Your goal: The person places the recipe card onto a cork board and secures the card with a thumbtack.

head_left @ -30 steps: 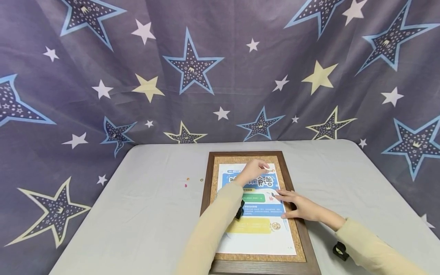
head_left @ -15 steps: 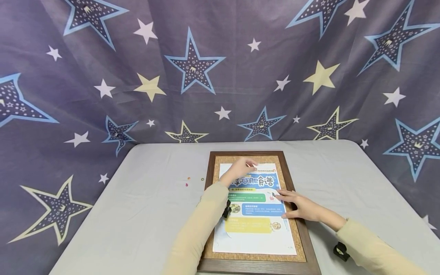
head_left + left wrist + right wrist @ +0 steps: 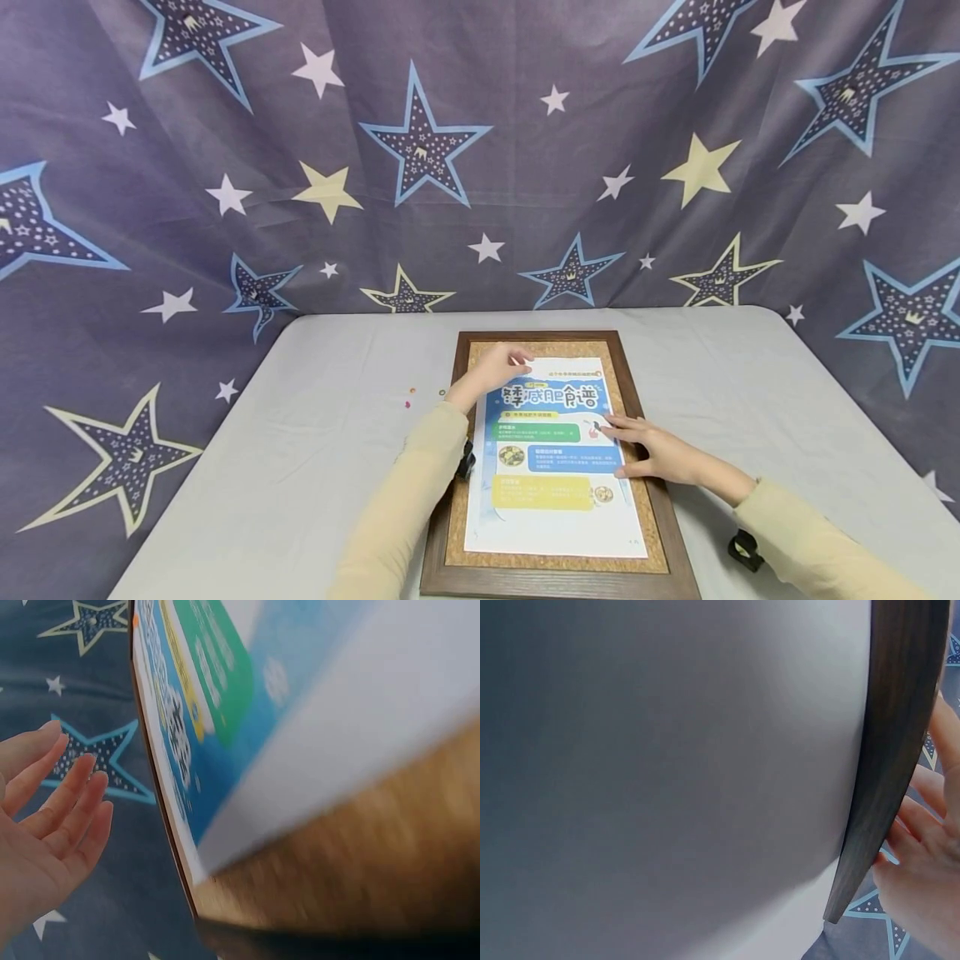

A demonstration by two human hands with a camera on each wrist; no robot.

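Note:
A printed sheet [image 3: 555, 529] with blue, green and yellow panels lies on a cork board [image 3: 555, 563] in a dark wooden frame [image 3: 570, 583]. My left hand [image 3: 498, 367] hovers over the sheet's far left corner, its fingers loosely bent. In the left wrist view that hand [image 3: 56, 832] holds nothing, thumb and fingers apart. Spread fingers of my right hand [image 3: 663, 454] rest on the sheet's right edge, its palm over the frame's right side. The right wrist view has the frame's edge [image 3: 900, 712] covering part of that hand [image 3: 922, 847].
Several small coloured bits, among them a pink one [image 3: 408, 404] and an orange one [image 3: 412, 390], lie on the grey-covered table [image 3: 300, 467] left of the board. A star-patterned curtain [image 3: 480, 208] hangs behind and at both sides.
My left hand has moved left along the sheet's far edge, from its right corner to its left one, uncovering the printed title. My right hand has stayed in place.

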